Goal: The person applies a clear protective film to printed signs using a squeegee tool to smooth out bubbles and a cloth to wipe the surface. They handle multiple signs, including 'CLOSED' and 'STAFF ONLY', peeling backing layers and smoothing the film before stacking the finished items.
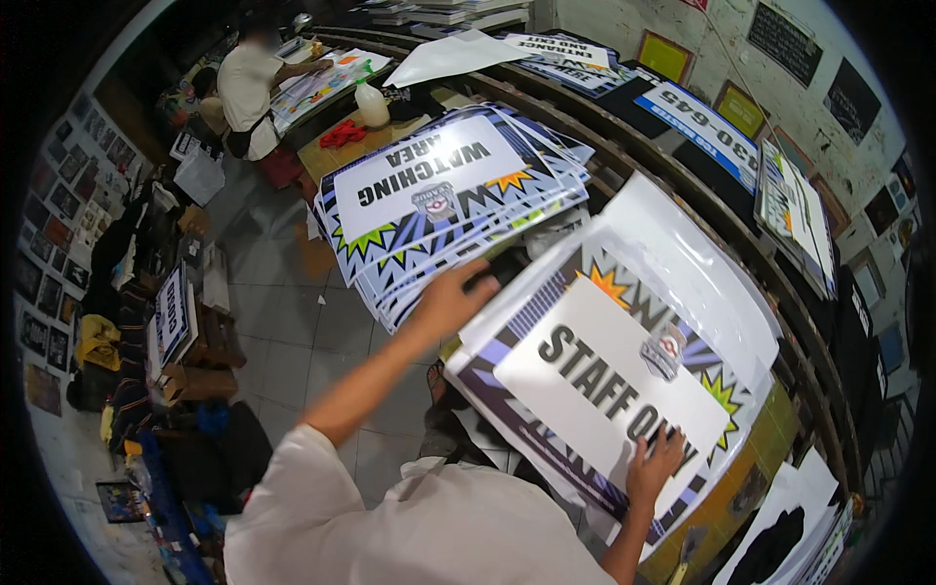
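A large printed sign point(614, 375) with a white panel, black lettering, and purple, orange and green starburst shapes lies in front of me, turned at an angle. Beneath it and past its far edge shows a glossy white sheet point(682, 244). My right hand point(655, 463) rests flat on the sign's lower right part, fingers spread. My left hand point(450, 297), slightly blurred, is raised by the sign's upper left corner, thumb and fingers apart, with nothing visible in it. Whether it touches the sheet's edge I cannot tell. Beyond it lies a stack of similar signs point(429, 185).
A spray bottle point(371, 105) and a red cloth point(342, 134) stand past the stack. Another person point(252, 93) works at a far table. A scraper-like tool point(687, 554) lies at the lower right. Wooden rails and more signs point(702, 127) line the right wall.
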`<action>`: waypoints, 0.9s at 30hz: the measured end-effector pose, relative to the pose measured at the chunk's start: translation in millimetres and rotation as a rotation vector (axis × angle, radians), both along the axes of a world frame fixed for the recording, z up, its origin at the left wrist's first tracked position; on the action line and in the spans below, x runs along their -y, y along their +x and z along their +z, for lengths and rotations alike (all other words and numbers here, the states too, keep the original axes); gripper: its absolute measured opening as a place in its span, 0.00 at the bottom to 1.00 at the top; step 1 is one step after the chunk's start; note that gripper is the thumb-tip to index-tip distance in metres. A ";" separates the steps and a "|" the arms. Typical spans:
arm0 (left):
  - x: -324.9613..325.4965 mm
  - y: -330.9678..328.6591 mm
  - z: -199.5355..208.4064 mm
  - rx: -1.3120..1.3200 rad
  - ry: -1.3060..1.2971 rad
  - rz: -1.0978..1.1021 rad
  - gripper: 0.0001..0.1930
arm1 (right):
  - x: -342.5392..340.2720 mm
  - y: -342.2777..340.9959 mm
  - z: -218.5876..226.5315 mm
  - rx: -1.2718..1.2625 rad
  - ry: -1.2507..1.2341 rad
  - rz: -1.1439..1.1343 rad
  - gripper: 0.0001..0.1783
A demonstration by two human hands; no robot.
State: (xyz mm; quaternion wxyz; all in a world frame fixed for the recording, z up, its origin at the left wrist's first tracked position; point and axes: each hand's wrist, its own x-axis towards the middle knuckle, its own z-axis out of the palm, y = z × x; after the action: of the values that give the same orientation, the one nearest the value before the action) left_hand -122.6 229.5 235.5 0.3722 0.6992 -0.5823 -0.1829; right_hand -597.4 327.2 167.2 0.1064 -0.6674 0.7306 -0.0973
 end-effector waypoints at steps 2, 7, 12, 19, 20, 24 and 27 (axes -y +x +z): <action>53.7 114.8 -3.8 -0.107 -0.038 0.112 0.19 | 5.8 13.7 -2.3 0.060 -0.142 -0.109 0.32; 180.0 407.9 5.5 -0.312 -0.240 0.322 0.15 | 32.1 101.0 13.3 0.027 -0.318 -0.407 0.29; 313.3 532.2 31.6 0.202 -0.126 0.521 0.23 | 47.4 216.2 15.3 -0.001 -0.259 -0.491 0.29; 440.4 604.1 25.7 0.573 -0.143 0.455 0.43 | 73.9 318.6 47.9 0.028 -0.237 -0.364 0.32; 448.7 610.2 24.3 0.565 -0.106 0.435 0.41 | 75.7 327.8 52.2 0.033 -0.237 -0.372 0.32; 461.4 615.7 14.1 0.525 0.003 0.399 0.32 | 72.6 357.0 63.6 0.090 -0.234 -0.412 0.32; 437.3 641.6 16.3 0.604 -0.233 0.389 0.25 | 77.3 365.9 59.6 0.213 -0.286 -0.327 0.32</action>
State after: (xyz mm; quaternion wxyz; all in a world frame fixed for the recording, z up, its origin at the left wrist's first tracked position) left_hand 519.0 -207.7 251.8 0.2886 0.7722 -0.5389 0.1731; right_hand -231.4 249.9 226.8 0.0701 -0.5343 0.7926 -0.2853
